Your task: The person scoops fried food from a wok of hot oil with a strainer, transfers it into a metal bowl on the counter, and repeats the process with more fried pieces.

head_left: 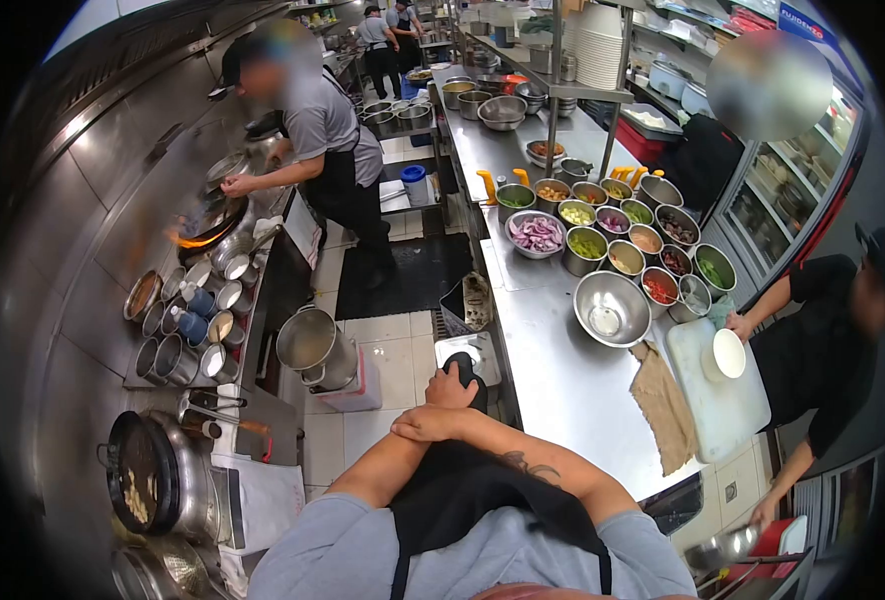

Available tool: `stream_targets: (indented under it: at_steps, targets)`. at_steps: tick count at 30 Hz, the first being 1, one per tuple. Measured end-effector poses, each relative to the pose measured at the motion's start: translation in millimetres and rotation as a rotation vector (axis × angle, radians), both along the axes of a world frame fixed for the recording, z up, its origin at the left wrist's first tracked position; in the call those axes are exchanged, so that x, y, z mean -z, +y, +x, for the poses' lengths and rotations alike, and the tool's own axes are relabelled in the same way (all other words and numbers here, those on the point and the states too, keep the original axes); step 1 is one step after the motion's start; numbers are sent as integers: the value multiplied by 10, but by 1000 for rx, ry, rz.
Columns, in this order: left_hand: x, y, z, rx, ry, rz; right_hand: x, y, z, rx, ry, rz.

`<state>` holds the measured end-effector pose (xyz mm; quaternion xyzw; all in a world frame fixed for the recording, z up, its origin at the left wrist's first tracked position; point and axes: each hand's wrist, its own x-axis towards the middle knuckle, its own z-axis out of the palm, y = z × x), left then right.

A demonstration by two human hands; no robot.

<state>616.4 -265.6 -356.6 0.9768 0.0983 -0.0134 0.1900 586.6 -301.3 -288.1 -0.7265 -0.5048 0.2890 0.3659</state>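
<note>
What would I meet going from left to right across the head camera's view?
Black wok with pale food pieces, tall steel stockpot, blue-lidded container, steel bowl of chopped purple onion, wide shiny steel bowl, round white bowl.

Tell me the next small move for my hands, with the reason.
Probably lift your right hand clear of your left hand: your arms are crossed, and neither hand is at the wok to the left, where food lies.
</note>
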Motion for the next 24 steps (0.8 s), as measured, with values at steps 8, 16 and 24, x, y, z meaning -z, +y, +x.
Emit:
stream_targets:
  at_steps: [8, 16, 24]
  targets:
    - [25, 18, 4, 19, -10, -1, -32, -50, 5, 10, 41, 40]
    - [22, -25, 26, 1, 32, -6, 123, 18, 29, -36, -79, -39]
    - [75, -41, 84, 29, 35, 57, 154, 32, 69, -10, -91, 85]
